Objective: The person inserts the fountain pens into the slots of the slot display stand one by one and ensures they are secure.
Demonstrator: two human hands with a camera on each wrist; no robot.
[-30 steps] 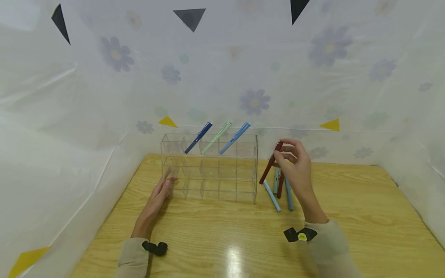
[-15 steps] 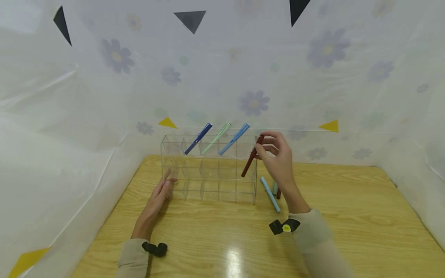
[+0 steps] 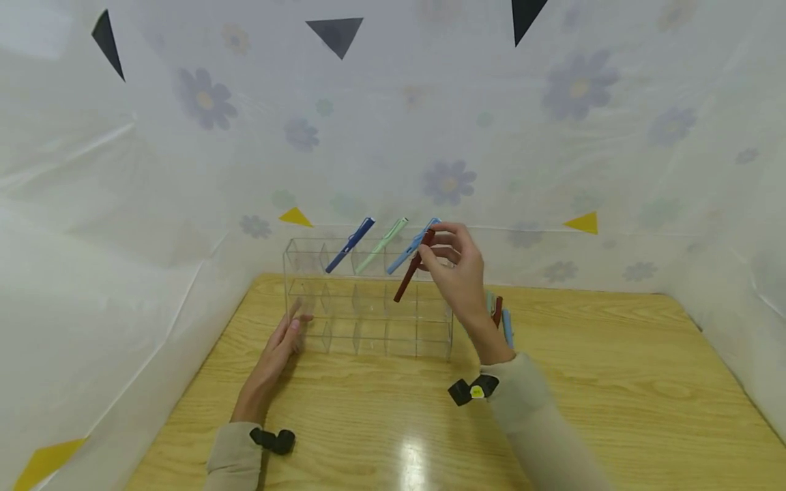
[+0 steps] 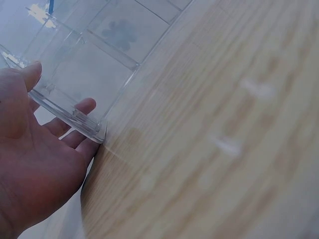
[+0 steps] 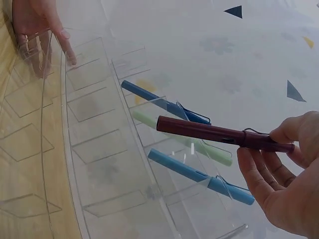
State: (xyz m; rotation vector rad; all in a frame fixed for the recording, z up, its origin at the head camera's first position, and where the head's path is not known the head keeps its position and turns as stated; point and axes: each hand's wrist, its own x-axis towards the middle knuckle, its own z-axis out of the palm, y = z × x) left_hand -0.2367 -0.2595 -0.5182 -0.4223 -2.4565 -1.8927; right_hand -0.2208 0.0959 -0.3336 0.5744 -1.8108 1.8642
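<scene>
A clear acrylic pen rack [image 3: 371, 318] with divided tiers stands on the table. My left hand [image 3: 273, 361] holds its left end, thumb in front and fingers reaching behind the side panel [image 4: 65, 117]. Between the thumb and fingers of my right hand [image 3: 460, 273] is a dark red clip pen [image 5: 199, 132], slanting with its lower end toward the rack. It hangs in front of the rack's right half, overlapping the light blue pen [image 3: 402, 258] in the head view. That pen, a light green pen [image 3: 382, 245] and a dark blue pen [image 3: 350, 245] lean in the top tier.
Right of the rack, partly hidden behind my right wrist, lie more pens: another dark red pen [image 3: 497, 310], a blue pen [image 3: 507, 329] and a green one. A pale flowered sheet [image 3: 368, 136] hangs behind the wooden table [image 3: 344, 423] and at its sides.
My right hand has carried the dark red pen leftward, from above the loose pens to in front of the rack. The left hand has stayed at the rack's left end.
</scene>
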